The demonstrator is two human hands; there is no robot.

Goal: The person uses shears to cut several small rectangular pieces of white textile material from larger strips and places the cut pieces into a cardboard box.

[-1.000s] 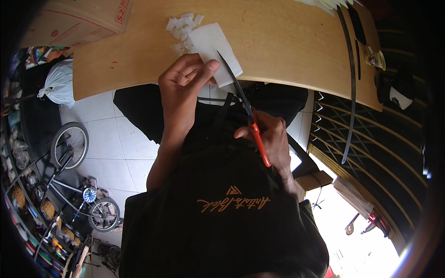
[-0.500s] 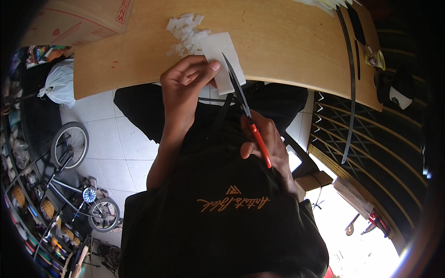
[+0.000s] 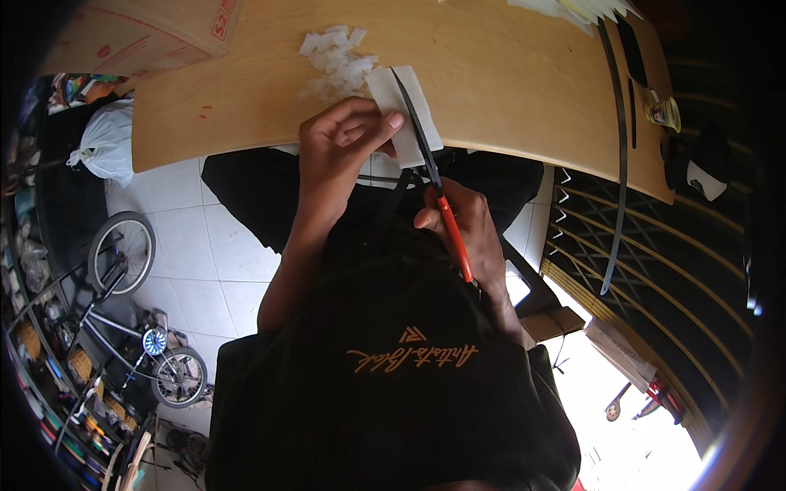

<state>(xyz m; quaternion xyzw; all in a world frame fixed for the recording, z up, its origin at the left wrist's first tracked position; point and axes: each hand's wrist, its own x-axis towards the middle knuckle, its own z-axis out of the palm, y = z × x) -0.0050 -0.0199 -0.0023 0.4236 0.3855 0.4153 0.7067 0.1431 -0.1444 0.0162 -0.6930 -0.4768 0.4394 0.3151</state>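
Note:
A white rectangular strip of sheet material [image 3: 400, 147] is pinched between the thumb and fingers of my left hand [image 3: 340, 143], over the table's near edge. My right hand [image 3: 471, 225] grips a pair of scissors [image 3: 451, 229] with red handles and dark blades. The blades point away from me and lie lengthwise along the strip, their tips near its far end. Whether the lower blade is under the strip is hidden. Just beyond my left hand, a loose heap of small white cut pieces [image 3: 337, 61] lies on the table.
The wooden table [image 3: 508, 90] curves across the far side. A cardboard box [image 3: 139, 37] stands at its left end, with a white plastic bag [image 3: 106, 143] beside it. A long dark strip [image 3: 620, 164] hangs over the right end, near a small yellow cup [image 3: 663, 112]. A bicycle [image 3: 123, 327] is at left.
Both hands have shifted slightly right, carrying the white strip and scissors along. The scissors now lie more over the strip, with their tips closer to its far edge.

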